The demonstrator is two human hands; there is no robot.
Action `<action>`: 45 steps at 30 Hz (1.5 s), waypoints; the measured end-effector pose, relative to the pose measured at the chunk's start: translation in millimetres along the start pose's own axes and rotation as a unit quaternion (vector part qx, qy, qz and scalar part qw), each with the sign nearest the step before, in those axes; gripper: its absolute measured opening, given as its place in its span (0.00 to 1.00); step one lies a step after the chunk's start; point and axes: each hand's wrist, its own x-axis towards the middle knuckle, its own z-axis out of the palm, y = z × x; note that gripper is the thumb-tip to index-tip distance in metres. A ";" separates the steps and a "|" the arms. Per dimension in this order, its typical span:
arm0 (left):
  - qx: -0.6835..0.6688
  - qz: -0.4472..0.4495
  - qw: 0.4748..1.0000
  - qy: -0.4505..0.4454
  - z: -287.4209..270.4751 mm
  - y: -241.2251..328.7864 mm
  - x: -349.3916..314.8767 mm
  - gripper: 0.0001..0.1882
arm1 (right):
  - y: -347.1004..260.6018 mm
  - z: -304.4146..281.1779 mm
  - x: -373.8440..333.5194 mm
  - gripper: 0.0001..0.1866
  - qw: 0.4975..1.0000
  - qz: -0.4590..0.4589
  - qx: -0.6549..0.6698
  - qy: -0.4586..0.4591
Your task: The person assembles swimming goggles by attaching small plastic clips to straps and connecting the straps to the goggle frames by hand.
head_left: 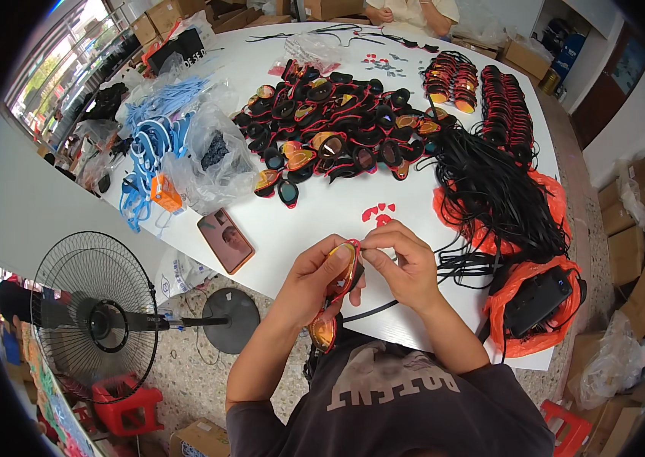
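My left hand (309, 283) is closed around a pair of swim goggles (324, 333) with orange mirrored lenses and red edging, held over the table's near edge. One lens hangs below the palm; fingers partly cover the other. Thumb and forefinger of my right hand (408, 268) pinch together at the red upper end of the goggles. Whatever small part sits between them is hidden. A black strap (374, 311) runs from beside the goggles to the right, beneath my right wrist. Just beyond my hands, several small red pieces (380, 214) lie on the white table (303, 228).
A large pile of goggles (330, 126) covers the middle, with stacked rows (501, 107) at far right. Black straps (490, 179) and an orange-red bag (536, 308) lie right. Left are a phone (226, 241), plastic bags (216, 164), blue straps (156, 145) and a fan (98, 316). Another person (414, 14) sits opposite.
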 end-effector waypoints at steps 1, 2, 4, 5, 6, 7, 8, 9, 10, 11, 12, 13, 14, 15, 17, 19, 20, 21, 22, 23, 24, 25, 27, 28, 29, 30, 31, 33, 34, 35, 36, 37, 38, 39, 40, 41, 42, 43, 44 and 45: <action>0.000 0.001 1.000 0.000 0.6 -0.7 -0.2 0.14 | -0.2 0.5 -0.6 0.07 1.000 0.014 0.003 0.005; -0.001 0.002 1.000 0.006 1.5 -1.6 -0.5 0.15 | -0.3 0.8 -1.1 0.07 1.000 0.028 0.007 0.010; -0.001 0.003 1.000 0.012 3.1 -2.1 -1.1 0.15 | 0.9 1.1 -2.0 0.07 0.999 0.037 0.026 0.009; -0.008 -0.001 1.000 0.010 3.4 -2.6 -1.5 0.15 | 1.8 1.4 -2.8 0.07 0.998 0.047 0.046 0.009; -0.013 -0.005 1.000 0.007 3.2 -2.7 -1.1 0.15 | 2.6 1.7 -3.0 0.07 0.998 0.047 0.046 0.009; -0.013 -0.004 1.000 0.007 2.5 -3.5 -0.9 0.15 | 3.3 2.0 -3.6 0.07 0.998 0.050 0.047 0.011; -0.014 -0.010 1.000 -0.002 1.6 -5.1 -0.7 0.14 | 3.6 2.2 -4.0 0.07 0.997 0.053 0.049 0.013; -0.014 -0.017 1.000 -0.009 0.8 -6.5 -1.2 0.14 | 2.3 2.3 -4.1 0.07 0.997 0.054 0.050 0.012; -0.014 -0.018 1.000 -0.008 0.9 -7.5 -1.3 0.14 | 0.0 2.1 -4.0 0.07 0.998 0.049 0.039 0.010; 0.005 -0.016 1.000 0.006 1.7 -8.5 -0.8 0.14 | -1.3 2.2 -4.7 0.08 0.999 0.045 0.028 0.007; 0.025 -0.014 0.999 0.017 2.1 -9.0 0.0 0.14 | -1.8 4.0 -5.7 0.08 0.998 0.046 0.028 0.009; 0.025 -0.017 0.999 0.016 1.8 -9.9 0.6 0.14 | -2.3 7.3 -6.5 0.08 0.994 0.078 0.071 0.037; 0.047 -0.017 0.999 0.017 1.3 -11.0 1.3 0.14 | -2.7 8.9 -7.9 0.08 0.985 0.109 0.113 0.066; 0.067 -0.016 0.997 0.021 1.1 -12.8 0.8 0.14 | -4.4 5.6 -8.5 0.08 0.985 0.113 0.113 0.066; 0.087 -0.022 0.996 0.026 2.3 -13.5 0.5 0.14 | -10.2 -5.5 -3.5 0.08 0.997 0.076 -0.006 -0.009; 0.108 -0.031 0.993 0.026 3.5 -15.7 0.0 0.15 | -10.5 -9.1 -1.3 0.08 0.996 0.085 -0.037 -0.020; 0.121 -0.022 0.992 0.028 3.4 -17.5 -1.0 0.15 | -9.2 -10.4 -2.4 0.08 0.994 0.100 -0.007 -0.033; 0.135 -0.011 0.990 0.030 3.3 -17.7 -0.1 0.15 | -7.9 -11.7 -1.1 0.09 0.992 0.112 0.024 -0.047; 0.150 -0.011 0.988 0.035 4.3 -17.8 -0.7 0.14 | -8.1 -12.1 -0.9 0.07 0.990 0.128 0.039 -0.046; 0.150 -0.012 0.988 0.034 4.6 -18.8 -0.2 0.14 | -9.2 -13.9 0.3 0.07 0.990 0.129 0.039 -0.045; 0.170 0.001 0.985 0.036 5.1 -21.4 -0.2 0.15 | -10.7 -16.4 0.5 0.05 0.992 0.111 0.006 -0.062; 0.191 0.014 0.981 0.038 5.3 -24.4 0.1 0.15 | -10.7 -18.0 0.7 0.04 0.992 0.092 -0.026 -0.078; 0.191 0.032 0.980 0.046 5.0 -32.2 4.8 0.14 | -6.0 -11.4 -0.1 0.03 0.994 0.025 -0.093 -0.046; 0.193 0.054 0.978 0.054 5.6 -34.9 7.8 0.14 | -2.6 -7.8 -0.8 0.02 0.986 -0.046 -0.161 -0.017; 0.192 0.046 0.979 0.049 7.0 -34.5 11.3 0.14 | 2.4 -6.8 -0.5 0.02 0.986 -0.038 -0.162 -0.012; 0.175 0.003 0.983 0.059 8.9 -32.2 15.1 0.14 | 7.8 -6.4 0.8 0.02 0.990 -0.023 -0.138 0.022; 0.157 -0.041 0.984 0.069 10.6 -31.8 18.5 0.14 | 11.5 -5.9 1.3 0.02 0.992 -0.008 -0.114 0.057; 0.137 -0.057 0.987 0.064 10.8 -38.5 24.0 0.14 | 15.3 -4.4 1.6 0.03 0.994 0.050 -0.054 0.081; 0.126 -0.072 0.988 0.054 10.2 -40.2 26.1 0.14 | 17.3 -4.9 4.6 0.03 0.991 0.063 0.004 0.121; 0.116 -0.088 0.988 0.044 9.6 -41.9 28.2 0.14 | 20.5 -6.2 8.9 0.04 0.982 0.075 0.062 0.161; 0.118 -0.095 0.988 0.035 12.0 -44.4 32.2 0.14 | 25.0 -12.9 15.5 0.05 0.981 0.039 0.063 0.177; 0.113 -0.089 0.989 0.032 12.3 -47.4 33.2 0.14 | 25.6 -16.1 22.9 0.05 0.980 0.043 0.063 0.182; 0.109 -0.083 0.990 0.028 12.8 -50.7 33.0 0.14 | 22.0 -20.2 31.7 0.05 0.972 0.027 0.097 0.213; 0.111 -0.087 0.990 0.024 13.7 -54.1 32.8 0.14 | 18.0 -25.9 41.5 0.05 0.961 0.009 0.129 0.244; 0.118 -0.087 0.989 0.018 14.8 -59.2 33.4 0.14 | 16.3 -33.0 50.2 0.05 0.953 -0.008 0.133 0.274; 0.126 -0.085 0.988 0.012 16.0 -63.8 33.6 0.15 | 14.3 -40.2 58.9 0.06 0.943 -0.026 0.136 0.303; 0.125 -0.098 0.987 0.009 17.6 -68.5 34.1 0.14 | 13.2 -47.5 68.6 0.06 0.924 -0.051 0.175 0.337; 0.128 -0.099 0.987 0.006 18.6 -72.5 32.0 0.14 | 10.6 -52.8 73.9 0.07 0.917 -0.058 0.185 0.348; 0.122 -0.104 0.987 0.005 19.9 -76.1 30.0 0.14 | 10.2 -56.3 80.8 0.07 0.907 -0.067 0.195 0.368; 0.116 -0.109 0.987 0.004 20.7 -79.2 28.0 0.14 | 10.3 -59.1 87.4 0.07 0.896 -0.076 0.205 0.387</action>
